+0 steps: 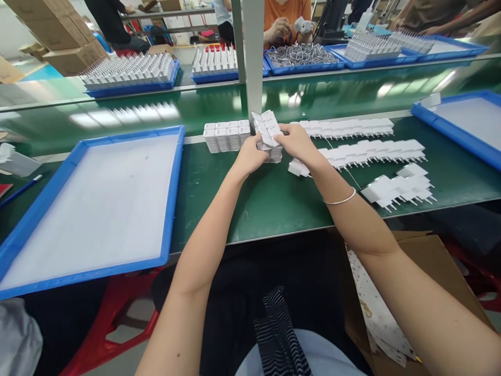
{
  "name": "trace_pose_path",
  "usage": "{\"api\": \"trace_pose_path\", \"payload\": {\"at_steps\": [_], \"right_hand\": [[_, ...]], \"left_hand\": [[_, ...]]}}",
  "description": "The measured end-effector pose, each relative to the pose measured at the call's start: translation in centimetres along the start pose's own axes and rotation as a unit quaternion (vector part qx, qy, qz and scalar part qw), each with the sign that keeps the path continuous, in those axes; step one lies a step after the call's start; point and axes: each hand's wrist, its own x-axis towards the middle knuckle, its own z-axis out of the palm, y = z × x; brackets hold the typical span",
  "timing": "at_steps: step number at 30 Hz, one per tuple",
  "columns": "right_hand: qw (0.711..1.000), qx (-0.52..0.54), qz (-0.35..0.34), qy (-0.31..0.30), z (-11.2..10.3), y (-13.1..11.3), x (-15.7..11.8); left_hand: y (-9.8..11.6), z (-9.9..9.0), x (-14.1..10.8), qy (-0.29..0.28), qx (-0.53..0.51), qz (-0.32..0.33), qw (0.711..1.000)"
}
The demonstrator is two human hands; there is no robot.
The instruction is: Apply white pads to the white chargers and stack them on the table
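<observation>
My left hand [252,154] and my right hand [296,140] meet near the post, both closed on thin white plastic pieces [267,127] that are tilted up between them. Below these sits a stack of similar white pieces [275,155], partly hidden by my fingers. Just left of my left hand stands a neat block of stacked white pieces [227,137]. To the right of my right hand lie rows of white plug-like parts with pins, a far row [348,128], a middle row [371,151] and a shorter near group [399,187].
A blue-rimmed tray [174,193] with a white bottom lies at left; another blue tray [450,112] is at right. A grey post [254,57] rises behind my hands. Across the raised ledge, a person in orange [287,15] works behind a tray of metal parts [303,56].
</observation>
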Motion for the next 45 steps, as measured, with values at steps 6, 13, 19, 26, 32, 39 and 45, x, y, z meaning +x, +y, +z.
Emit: {"api": "trace_pose_path", "payload": {"at_steps": [6, 13, 19, 26, 32, 39, 45], "right_hand": [[0.996, 0.083, -0.006, 0.040, 0.1, 0.2, 0.3], [0.978, 0.204, 0.014, 0.051, 0.0, 0.0, 0.4], [0.959, 0.262, -0.061, 0.095, 0.4, -0.7, 0.3], [0.935, 0.352, -0.024, 0.026, 0.5, -3.4, -1.8], [0.882, 0.436, 0.073, -0.161, 1.8, -4.8, -3.7], [0.906, 0.366, 0.009, -0.214, 3.5, -5.7, -5.6], [0.872, 0.362, 0.027, -0.329, 4.4, -6.4, -7.4]], "left_hand": [[0.7, 0.1, 0.2, -0.002, -0.056, 0.014, 0.998], [1.4, 0.4, 0.1, 0.024, -0.131, 0.027, 0.991], [2.2, 0.1, 0.0, 0.096, -0.197, 0.000, 0.976], [3.1, -2.1, -1.7, 0.114, -0.177, 0.027, 0.977], [1.8, -3.1, -8.3, 0.070, -0.078, 0.053, 0.993], [1.4, -5.6, -13.0, 0.165, -0.149, -0.005, 0.975], [0.7, -6.9, -14.2, 0.259, -0.087, 0.033, 0.961]]}}
